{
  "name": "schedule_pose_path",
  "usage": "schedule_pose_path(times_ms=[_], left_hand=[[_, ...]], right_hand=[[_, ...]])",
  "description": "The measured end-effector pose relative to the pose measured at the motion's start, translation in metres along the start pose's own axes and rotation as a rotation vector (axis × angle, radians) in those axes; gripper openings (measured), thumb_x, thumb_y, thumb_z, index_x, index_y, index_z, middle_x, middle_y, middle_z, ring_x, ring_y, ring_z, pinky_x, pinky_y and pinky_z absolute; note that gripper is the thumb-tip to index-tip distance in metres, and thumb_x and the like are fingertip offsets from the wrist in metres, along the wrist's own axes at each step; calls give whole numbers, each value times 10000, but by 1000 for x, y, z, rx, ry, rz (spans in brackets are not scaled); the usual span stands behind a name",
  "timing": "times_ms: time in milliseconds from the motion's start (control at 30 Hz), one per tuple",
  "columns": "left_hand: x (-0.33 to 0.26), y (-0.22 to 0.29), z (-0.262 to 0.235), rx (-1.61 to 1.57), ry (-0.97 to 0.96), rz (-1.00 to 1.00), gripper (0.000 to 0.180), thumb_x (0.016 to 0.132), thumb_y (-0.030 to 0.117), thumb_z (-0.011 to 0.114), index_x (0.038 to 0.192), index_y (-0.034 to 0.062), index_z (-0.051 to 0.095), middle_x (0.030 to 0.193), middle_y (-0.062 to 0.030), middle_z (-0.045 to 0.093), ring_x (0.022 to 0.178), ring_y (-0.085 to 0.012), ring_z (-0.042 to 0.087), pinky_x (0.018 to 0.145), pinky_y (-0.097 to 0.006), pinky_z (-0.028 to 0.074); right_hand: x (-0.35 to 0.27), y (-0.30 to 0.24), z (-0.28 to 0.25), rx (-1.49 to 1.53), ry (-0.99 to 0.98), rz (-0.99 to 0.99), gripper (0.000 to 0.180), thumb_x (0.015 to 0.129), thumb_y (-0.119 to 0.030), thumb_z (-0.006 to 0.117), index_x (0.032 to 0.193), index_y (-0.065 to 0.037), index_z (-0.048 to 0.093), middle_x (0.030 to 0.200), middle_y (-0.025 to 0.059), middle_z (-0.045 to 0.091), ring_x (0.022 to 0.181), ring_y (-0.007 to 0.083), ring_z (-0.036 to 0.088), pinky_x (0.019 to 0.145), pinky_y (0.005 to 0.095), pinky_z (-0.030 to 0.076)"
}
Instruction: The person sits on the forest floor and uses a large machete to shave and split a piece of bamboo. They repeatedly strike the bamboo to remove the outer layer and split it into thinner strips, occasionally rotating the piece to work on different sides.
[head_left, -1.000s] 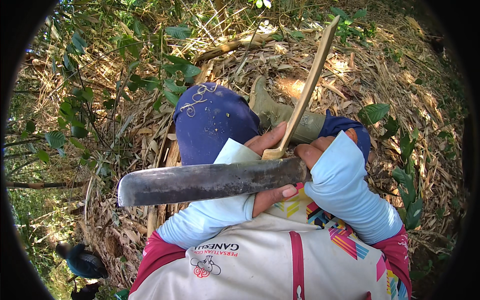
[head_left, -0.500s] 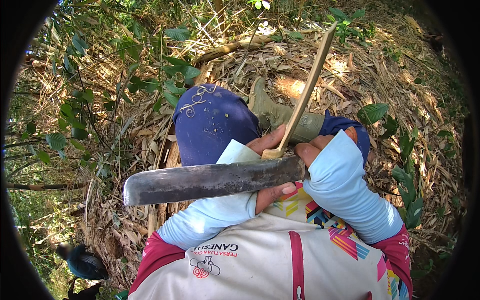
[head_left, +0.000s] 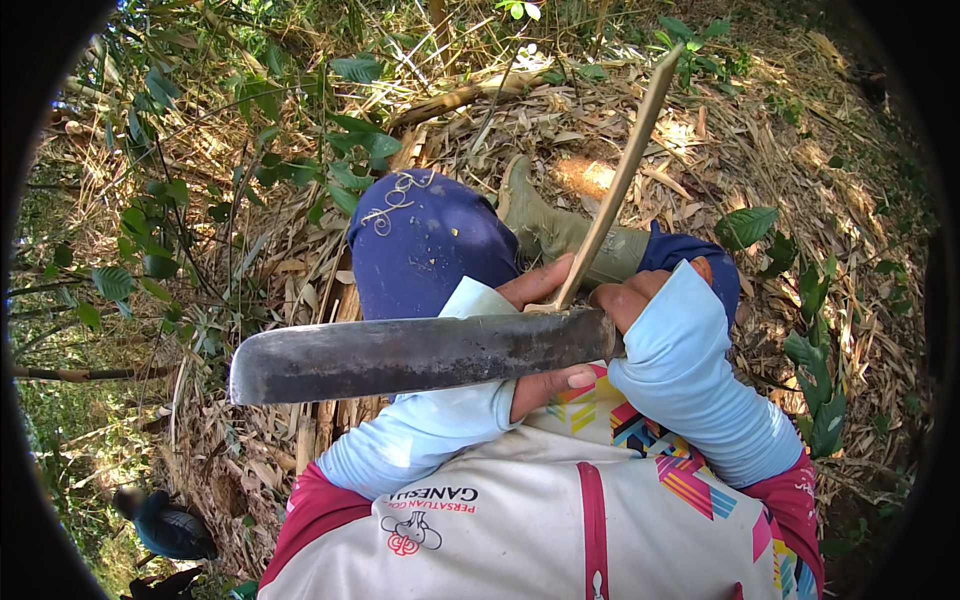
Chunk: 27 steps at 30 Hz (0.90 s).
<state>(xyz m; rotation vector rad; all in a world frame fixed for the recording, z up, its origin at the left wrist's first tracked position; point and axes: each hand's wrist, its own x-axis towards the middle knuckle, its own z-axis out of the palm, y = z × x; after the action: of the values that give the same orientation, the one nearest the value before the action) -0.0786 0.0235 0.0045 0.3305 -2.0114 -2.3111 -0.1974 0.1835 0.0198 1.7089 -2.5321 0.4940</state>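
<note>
A machete (head_left: 420,358) with a broad, dark, worn blade lies crosswise in front of my body, its squared tip pointing left. My right hand (head_left: 632,298) is closed at the blade's right end, where the handle is mostly hidden by the fingers and cuff. A narrow, pale strip of split wood or bamboo (head_left: 622,185) rises away from me, slanting right, its near end against the blade's far edge. Around that near end my left hand (head_left: 548,388) is closed, with fingers beyond the blade and thumb on the near side; the blade hides its middle.
My bent knee in blue trousers (head_left: 430,245) carries a few curled shavings (head_left: 395,205). A khaki boot (head_left: 565,228) rests on dry leaf litter (head_left: 700,160). Leafy stems (head_left: 165,230) stand to the left. At the lower left there is a dark blue object (head_left: 172,528).
The machete blade has slid slightly left, its tip now a little farther left and higher. The strip has tilted slightly to the right. Both hands keep their grip.
</note>
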Motion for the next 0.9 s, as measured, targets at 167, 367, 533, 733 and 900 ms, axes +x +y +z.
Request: schedule_pose_path(times_ms=[167, 367, 533, 733, 900], left_hand=[[-1, 1, -2, -102, 22, 30, 981, 656, 219, 904, 1422, -25, 341, 1112, -72, 574, 989, -133, 572, 867, -289, 479], [1, 5, -9, -78, 28, 44, 1010, 611, 210, 925, 1411, -22, 353, 1012, -34, 580, 901, -118, 600, 798, -268, 496], [1, 5, -13, -284, 33, -7, 836, 766, 207, 797, 1426, -17, 336, 1074, -65, 578, 966, -126, 575, 840, -285, 484], [1, -3, -22, -471, -44, 111, 678, 933, 242, 584, 1467, -37, 273, 1216, -110, 552, 981, -162, 565, 871, -301, 474], [-2, 5, -24, -514, -25, 117, 675, 945, 263, 557, 1459, -38, 240, 1301, -176, 527, 980, -165, 579, 873, -305, 487]], right_hand=[[-2, -1, 7, 61, -1, 15, 217, 753, -215, 591, 936, -135, 675, 664, 5, 515, 635, 225, 537, 645, 459, 319], [-3, 0, 5, 140, -28, 26, 284, 695, -204, 652, 969, -133, 681, 688, 34, 540, 654, 238, 555, 644, 455, 350], [1, -4, 3, 438, -65, 208, 264, 722, -135, 718, 976, -88, 665, 788, 90, 631, 723, 269, 631, 662, 385, 473], [-8, -3, 16, 840, 182, 496, 226, 823, -121, 746, 974, -43, 596, 778, 29, 613, 707, 93, 597, 639, 233, 477], [-11, 14, 30, 1226, 299, 664, 254, 850, -84, 709, 1015, -38, 522, 709, 23, 526, 488, 83, 466, 407, 256, 386]])
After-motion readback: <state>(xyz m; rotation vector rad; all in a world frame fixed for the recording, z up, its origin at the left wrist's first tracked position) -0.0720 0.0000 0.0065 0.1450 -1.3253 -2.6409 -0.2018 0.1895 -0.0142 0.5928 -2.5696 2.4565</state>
